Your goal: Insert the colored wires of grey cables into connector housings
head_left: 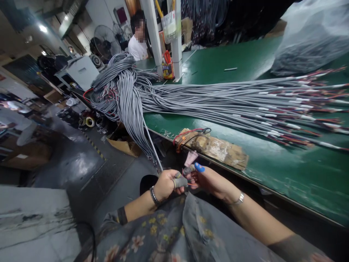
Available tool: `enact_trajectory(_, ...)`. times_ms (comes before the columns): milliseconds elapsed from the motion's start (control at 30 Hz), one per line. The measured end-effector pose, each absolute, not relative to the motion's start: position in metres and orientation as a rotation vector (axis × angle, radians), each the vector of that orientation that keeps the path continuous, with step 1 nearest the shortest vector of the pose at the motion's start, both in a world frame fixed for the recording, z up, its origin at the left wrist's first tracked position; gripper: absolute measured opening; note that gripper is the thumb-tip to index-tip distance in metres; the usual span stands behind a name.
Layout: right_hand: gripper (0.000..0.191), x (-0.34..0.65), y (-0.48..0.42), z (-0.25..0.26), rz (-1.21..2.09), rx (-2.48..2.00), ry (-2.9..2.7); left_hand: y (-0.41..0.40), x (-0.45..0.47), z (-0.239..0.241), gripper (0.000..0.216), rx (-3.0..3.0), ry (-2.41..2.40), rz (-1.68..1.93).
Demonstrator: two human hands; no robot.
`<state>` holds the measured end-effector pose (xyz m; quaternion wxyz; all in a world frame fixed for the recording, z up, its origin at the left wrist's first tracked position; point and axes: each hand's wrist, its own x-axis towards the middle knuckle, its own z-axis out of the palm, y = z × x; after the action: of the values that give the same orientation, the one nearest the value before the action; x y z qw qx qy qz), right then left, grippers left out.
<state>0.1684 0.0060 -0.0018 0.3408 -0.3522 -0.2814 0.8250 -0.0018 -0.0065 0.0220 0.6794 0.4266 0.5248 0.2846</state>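
Note:
My left hand point(167, 184) is closed around the end of a grey cable point(152, 143) that runs down from the large bundle. Close beside it, my right hand point(205, 179) pinches thin coloured wires point(192, 184) at the cable's end, though the fingers partly hide them. Grey coverings wrap some fingertips, and something blue covers a fingertip of the right hand. The big bundle of grey cables point(128, 87) hangs over the table edge, while a long row of cables point(218, 100) stretches right, ending in white sleeves and bare coloured wires.
On the green table point(294, 171), a taped cardboard piece point(214, 147) lies at the near edge with red and black wires. A white post point(177, 43) rises behind the cables. A clear plastic bag point(311, 40) stands far right. A person point(137, 45) is beyond the table.

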Motion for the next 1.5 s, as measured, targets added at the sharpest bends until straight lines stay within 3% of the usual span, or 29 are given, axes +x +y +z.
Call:
enact_trajectory(400, 0.035, 0.158, 0.001, 0.010, 1.833, -1.018, -1.180, -0.007, -0.002, 0.021, 0.034, 1.096, 1.204, 0.474)
enact_trajectory(733, 0.042, 0.176, 0.009, -0.021, 1.995, -0.911, -0.574, -0.012, 0.000, 0.016, 0.042, 0.892, 1.212, 0.791)
enact_trajectory(900, 0.049, 0.161, 0.021, -0.006, 1.902, -0.883, -0.592, -0.010, 0.008, 0.023, 0.048, 0.847, 1.180, 0.827)
enact_trajectory(1133, 0.041, 0.154, 0.022, 0.000, 1.848, -0.896, -0.532, -0.007, 0.011, 0.027, 0.048, 0.816, 1.154, 0.849)
enact_trajectory(1500, 0.044, 0.148, 0.021, 0.000, 1.779, -0.868, -0.524, -0.001, 0.014, 0.022, 0.044, 0.808, 1.156, 0.805)
